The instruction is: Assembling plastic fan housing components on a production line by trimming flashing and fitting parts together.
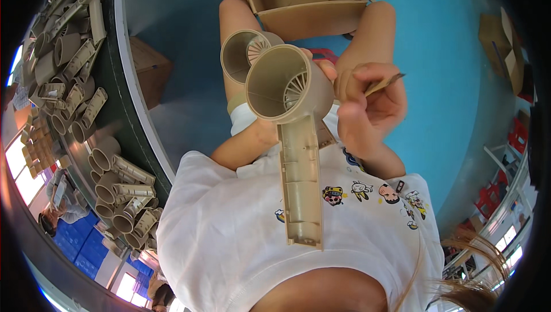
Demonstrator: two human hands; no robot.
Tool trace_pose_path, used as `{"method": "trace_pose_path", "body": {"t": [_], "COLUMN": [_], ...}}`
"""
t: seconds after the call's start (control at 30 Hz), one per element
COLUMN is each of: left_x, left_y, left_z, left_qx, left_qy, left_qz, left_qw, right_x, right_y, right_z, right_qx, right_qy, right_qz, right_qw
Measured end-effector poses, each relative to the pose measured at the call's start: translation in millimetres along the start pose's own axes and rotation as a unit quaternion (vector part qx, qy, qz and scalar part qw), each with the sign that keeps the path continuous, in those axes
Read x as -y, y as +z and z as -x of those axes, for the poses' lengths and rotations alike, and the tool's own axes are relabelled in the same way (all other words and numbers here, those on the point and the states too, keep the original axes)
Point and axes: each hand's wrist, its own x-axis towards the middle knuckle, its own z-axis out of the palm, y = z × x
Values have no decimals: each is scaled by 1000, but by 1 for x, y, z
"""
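Observation:
Two beige hair dryer housings are in my left hand [266, 131], which is mostly hidden behind them, with fingertips showing at the far side. The nearer housing [302, 180] has its round barrel facing up and its open, ribbed handle pointing toward my chest. Behind it and to the left is the second housing [232, 57], with a slotted vent visible inside. To their right, my right hand [370, 102] is closed on a small, thin, pointed blade [389, 82], its tip facing right. The blade is apart from the housings.
Many similar housings [68, 51] are heaped on a dark conveyor [115, 105] at my left, with another pile [123, 197] nearer. An open cardboard box [313, 19] stands beyond my knees. Red stools [491, 197] and a carton [499, 48] are at the far right.

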Motion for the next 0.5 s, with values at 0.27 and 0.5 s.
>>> {"method": "trace_pose_path", "body": {"t": [0.27,0.5], "left_x": [-1,-13], "left_y": [6,26], "left_z": [2,-8], "left_qx": [-45,-284], "left_qy": [19,68], "left_qz": [-87,-331], "left_qw": [995,897], "right_x": [-14,-39], "right_y": [12,-40], "right_z": [-18,-31], "right_qx": [-88,-154], "right_qy": [33,230], "right_qz": [47,-114], "right_qw": [994,954]}}
